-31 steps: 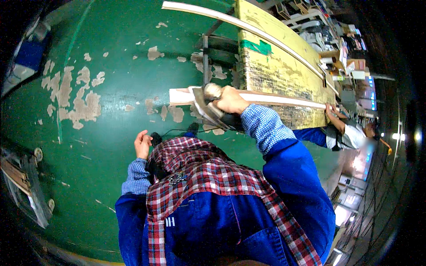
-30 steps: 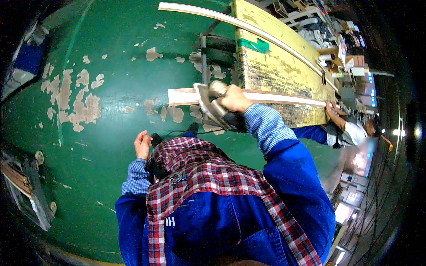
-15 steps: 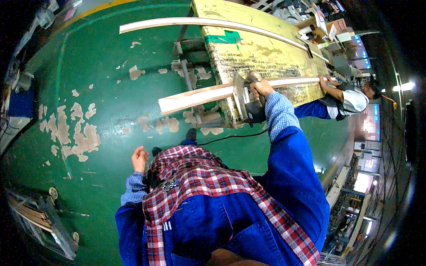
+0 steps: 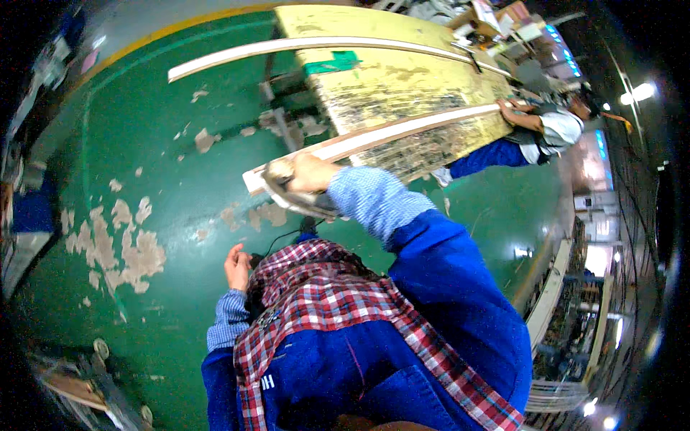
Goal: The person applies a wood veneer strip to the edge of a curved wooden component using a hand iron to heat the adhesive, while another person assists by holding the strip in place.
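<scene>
My right hand [image 4: 313, 172] is closed round a corded power tool [image 4: 309, 205] with a metal body and a rounded knob; its exact kind is blurred. The tool sits at the near left end of a long, narrow white-faced board [image 4: 388, 134] with brown wooden edges. That end juts out past the yellow worktable [image 4: 402, 79]. Low on the left, beside my apron, my left hand [image 4: 237, 267] hangs with loosely curled fingers and nothing in it. At the board's far end, a co-worker's hands [image 4: 509, 111] rest on it.
A second long white strip [image 4: 309, 43] lies along the table's far side, also overhanging on the left. The co-worker [image 4: 550, 129] stands at the right end. A dark cord [image 4: 280, 237] runs near my feet. A wheeled cart [image 4: 86, 391] stands lower left on the green floor [image 4: 180, 302].
My right hand has carried the power tool left along the board, from over the table's edge to the board's overhanging end. The left hand stays low at my side.
</scene>
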{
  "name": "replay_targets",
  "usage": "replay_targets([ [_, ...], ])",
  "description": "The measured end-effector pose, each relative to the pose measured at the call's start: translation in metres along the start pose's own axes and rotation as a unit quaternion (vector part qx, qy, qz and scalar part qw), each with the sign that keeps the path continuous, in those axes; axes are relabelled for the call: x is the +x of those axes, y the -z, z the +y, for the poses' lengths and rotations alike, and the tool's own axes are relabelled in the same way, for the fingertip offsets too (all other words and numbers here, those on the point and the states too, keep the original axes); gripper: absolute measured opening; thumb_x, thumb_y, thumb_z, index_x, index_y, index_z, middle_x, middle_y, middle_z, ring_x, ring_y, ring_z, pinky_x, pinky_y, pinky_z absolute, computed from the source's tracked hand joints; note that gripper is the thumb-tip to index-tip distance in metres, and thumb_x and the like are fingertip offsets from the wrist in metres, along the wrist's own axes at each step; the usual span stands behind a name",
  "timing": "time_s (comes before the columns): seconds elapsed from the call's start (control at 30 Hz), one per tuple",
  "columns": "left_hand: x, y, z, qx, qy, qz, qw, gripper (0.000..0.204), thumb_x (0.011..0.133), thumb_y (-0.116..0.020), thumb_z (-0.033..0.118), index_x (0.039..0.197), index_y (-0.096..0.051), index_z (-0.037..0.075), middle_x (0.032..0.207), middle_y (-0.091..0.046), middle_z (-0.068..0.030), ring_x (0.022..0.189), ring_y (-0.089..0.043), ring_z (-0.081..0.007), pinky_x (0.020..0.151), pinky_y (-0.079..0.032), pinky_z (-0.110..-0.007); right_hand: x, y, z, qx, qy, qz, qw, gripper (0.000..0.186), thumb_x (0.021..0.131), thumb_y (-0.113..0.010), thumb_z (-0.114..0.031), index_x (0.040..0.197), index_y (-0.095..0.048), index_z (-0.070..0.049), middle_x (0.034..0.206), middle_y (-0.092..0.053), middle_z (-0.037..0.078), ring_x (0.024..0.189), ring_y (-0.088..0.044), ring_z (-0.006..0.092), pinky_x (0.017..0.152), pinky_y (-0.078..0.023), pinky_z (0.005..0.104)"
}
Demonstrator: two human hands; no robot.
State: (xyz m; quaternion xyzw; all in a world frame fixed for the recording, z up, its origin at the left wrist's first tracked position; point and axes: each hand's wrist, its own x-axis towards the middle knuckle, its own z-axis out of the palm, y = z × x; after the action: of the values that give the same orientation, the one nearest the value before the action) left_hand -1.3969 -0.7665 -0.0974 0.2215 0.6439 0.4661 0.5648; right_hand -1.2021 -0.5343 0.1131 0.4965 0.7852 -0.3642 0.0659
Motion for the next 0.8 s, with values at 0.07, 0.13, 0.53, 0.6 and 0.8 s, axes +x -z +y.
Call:
replay_targets([
  [0.07, 0.009, -0.017, 0.022, 0.139, -0.124, 0.036, 0.982, 0.033, 0.083, -0.057, 0.014, 0.113, -0.052, 0.000, 0.092, -0.058, -0.0098, 0.080, -0.055, -0.0182, 0.067, -0.044, -0.031, 0.024, -0.010, 0.002, -0.098, -0.072, -0.028, 0.992, 0.036, 0.064, -0.061, -0.021, 0.088, -0.065, 0.006, 0.089, -0.063, 0.026, 0.085, -0.064, 0.0347, 0.078, -0.050, 0.0392],
  [0.13, 0.012, -0.038, 0.072, 0.386, -0.301, 0.114, 0.864, 0.039, 0.081, -0.062, 0.018, 0.115, -0.051, 0.002, 0.102, -0.056, -0.0130, 0.094, -0.054, -0.0251, 0.079, -0.043, -0.037, 0.020, 0.007, 0.001, -0.054, -0.102, 0.031, 0.993, 0.038, 0.065, -0.062, -0.023, 0.088, -0.065, 0.006, 0.090, -0.064, 0.025, 0.086, -0.064, 0.0350, 0.079, -0.050, 0.0385],
  [0.53, 0.106, -0.173, 0.178, 0.645, -0.248, -0.133, 0.710, 0.089, 0.061, -0.075, 0.048, 0.129, -0.040, 0.003, 0.126, -0.048, -0.0182, 0.120, -0.043, -0.0317, 0.104, -0.028, -0.046, -0.029, 0.146, 0.249, 0.000, -0.228, 0.133, 0.964, 0.036, 0.066, -0.058, -0.030, 0.075, -0.065, 0.005, 0.076, -0.065, 0.021, 0.072, -0.065, 0.0317, 0.069, -0.052, 0.0368],
  [0.6, 0.111, -0.186, 0.186, 0.660, -0.165, -0.160, 0.715, 0.084, 0.064, -0.076, 0.043, 0.129, -0.041, 0.004, 0.121, -0.051, -0.0167, 0.113, -0.048, -0.0328, 0.096, -0.036, -0.043, -0.044, 0.162, 0.305, 0.063, -0.298, 0.109, 0.946, 0.039, 0.064, -0.058, -0.033, 0.076, -0.065, 0.004, 0.075, -0.065, 0.022, 0.072, -0.064, 0.0345, 0.069, -0.052, 0.0375],
  [0.8, 0.099, -0.190, 0.178, 0.666, -0.237, -0.106, 0.699, 0.072, 0.066, -0.074, 0.036, 0.125, -0.045, 0.007, 0.110, -0.054, -0.0130, 0.102, -0.051, -0.0314, 0.088, -0.039, -0.042, -0.080, 0.202, 0.350, 0.073, -0.271, 0.128, 0.951, 0.034, 0.071, -0.059, -0.027, 0.059, -0.061, 0.004, 0.047, -0.057, 0.012, 0.051, -0.062, 0.0254, 0.055, -0.052, 0.0344],
])
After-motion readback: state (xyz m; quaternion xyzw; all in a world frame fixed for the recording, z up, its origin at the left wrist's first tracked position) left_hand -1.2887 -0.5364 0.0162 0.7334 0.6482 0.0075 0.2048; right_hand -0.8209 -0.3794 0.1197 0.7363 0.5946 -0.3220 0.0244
